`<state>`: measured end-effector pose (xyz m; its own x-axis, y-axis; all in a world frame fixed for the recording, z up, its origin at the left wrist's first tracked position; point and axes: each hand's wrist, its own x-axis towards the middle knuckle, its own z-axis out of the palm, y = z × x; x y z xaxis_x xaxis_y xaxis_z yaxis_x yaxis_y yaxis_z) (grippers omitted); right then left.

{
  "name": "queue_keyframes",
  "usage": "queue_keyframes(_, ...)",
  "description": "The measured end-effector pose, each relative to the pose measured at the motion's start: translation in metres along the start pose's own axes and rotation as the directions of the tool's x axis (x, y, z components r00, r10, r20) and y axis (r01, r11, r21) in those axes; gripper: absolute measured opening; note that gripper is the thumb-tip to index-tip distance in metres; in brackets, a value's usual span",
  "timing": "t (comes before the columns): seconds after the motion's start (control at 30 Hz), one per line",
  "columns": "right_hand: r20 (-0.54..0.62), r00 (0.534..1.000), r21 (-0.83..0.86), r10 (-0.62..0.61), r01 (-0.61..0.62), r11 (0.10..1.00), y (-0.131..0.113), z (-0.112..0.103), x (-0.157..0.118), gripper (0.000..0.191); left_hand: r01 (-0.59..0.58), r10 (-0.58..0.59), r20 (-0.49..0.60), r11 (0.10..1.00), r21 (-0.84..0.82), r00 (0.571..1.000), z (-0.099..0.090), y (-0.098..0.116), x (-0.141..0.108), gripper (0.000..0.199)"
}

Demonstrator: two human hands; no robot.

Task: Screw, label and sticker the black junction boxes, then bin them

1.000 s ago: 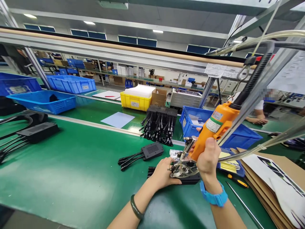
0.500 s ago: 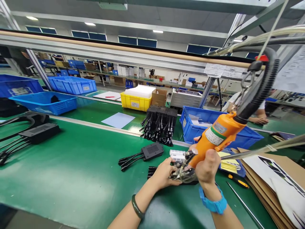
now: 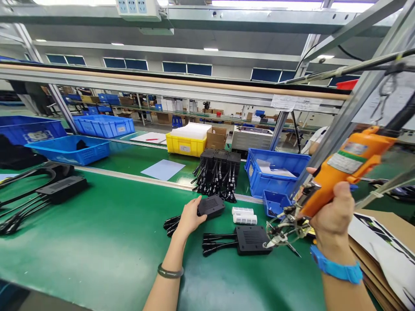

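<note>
My left hand [image 3: 191,216] is closed on the left end of a black box with cables [image 3: 212,206], thumb on the near side; the box looks to be resting on the green bench. My right hand [image 3: 335,211] is wrapped round an orange power screwdriver [image 3: 337,177], which hangs tilted from a hook and hose. Clear tubes and metal fittings around its lower end partly hide the tip. Just left of that tip lies a second black box [image 3: 253,240], its cables pointing left. Behind this box lie two white cylinders [image 3: 244,219], apart from both hands.
A stack of black cabled boxes [image 3: 220,168] stands beyond the bench ledge, beside a blue bin [image 3: 272,181] and a small blue tray [image 3: 275,203]. Cardboard and papers [image 3: 385,242] lie at right. Another cabled box [image 3: 61,188] sits at left. A metal post [image 3: 337,129] rises behind the screwdriver.
My left hand has moved from the near box to the other cabled box and closed on it. My right hand has carried the screwdriver to the right, uncovering the near box.
</note>
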<state>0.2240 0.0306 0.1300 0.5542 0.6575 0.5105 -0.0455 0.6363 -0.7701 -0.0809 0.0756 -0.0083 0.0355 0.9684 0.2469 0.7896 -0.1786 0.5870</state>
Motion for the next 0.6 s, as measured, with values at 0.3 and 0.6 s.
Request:
queue_keyframes(0.3, 0.073, 0.995, -0.089, 0.066, -0.06, 0.994, 0.043, -0.012, -0.015, 0.05, -0.4, 0.424, 0.264, 0.906, -0.14, 0.867, 0.058, 0.065, -0.034, 0.066)
queue_keyframes(0.6, 0.104, 0.994, -0.145, 0.034, -0.018, 0.989, 0.051, -0.018, -0.023, 0.046, -0.321, 0.366, 0.433, 0.931, -0.176, 0.823, 0.077, 0.07, -0.04, 0.064)
